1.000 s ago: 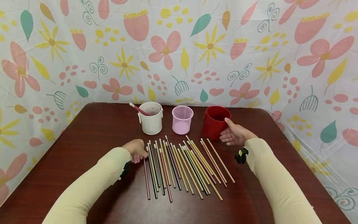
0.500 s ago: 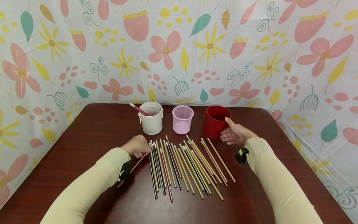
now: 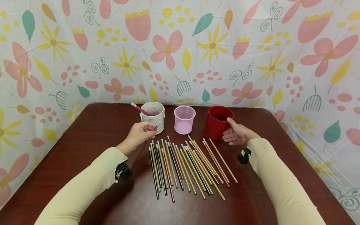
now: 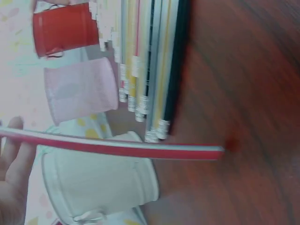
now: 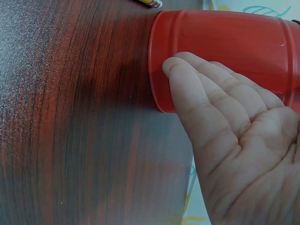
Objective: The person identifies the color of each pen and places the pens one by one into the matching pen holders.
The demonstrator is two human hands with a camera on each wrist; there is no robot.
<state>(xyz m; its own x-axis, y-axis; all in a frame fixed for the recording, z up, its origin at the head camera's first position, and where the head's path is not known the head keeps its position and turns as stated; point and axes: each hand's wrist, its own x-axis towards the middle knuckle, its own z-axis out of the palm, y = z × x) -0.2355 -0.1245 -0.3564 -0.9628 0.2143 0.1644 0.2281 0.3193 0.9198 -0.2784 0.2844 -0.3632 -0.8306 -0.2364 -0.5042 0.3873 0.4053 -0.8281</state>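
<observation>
A slim dark red pencil with a white eraser end (image 4: 117, 149) is hanging at a slant in front of the white round bucket with side handles (image 3: 155, 118), its eraser end pointing up toward the right and its other end sloping down to the left. The left hand (image 3: 138, 135) is pinching it near the eraser end, thumb and fingers nearly closed together. Another dark red pencil (image 3: 140, 109) is leaning inside the white bucket, its eraser end sticking out over the rim. Just in front of the containers, a spread row of black, gold and dark red pencils (image 3: 185, 169) is lying flat, eraser ends facing the containers. A pink round mesh cup (image 3: 184, 123) is standing upright between the white bucket and a glossy red round bucket (image 3: 216, 128). The right hand (image 3: 238, 133) is staying wide open beside the red bucket — thumb near the rim, fingers extended along the wall — and is gripping nothing. Everything is resting on a dark reddish-brown wooden table (image 3: 107, 131), while a white cloth printed with colourful flowers (image 3: 168, 18) is hanging behind.
</observation>
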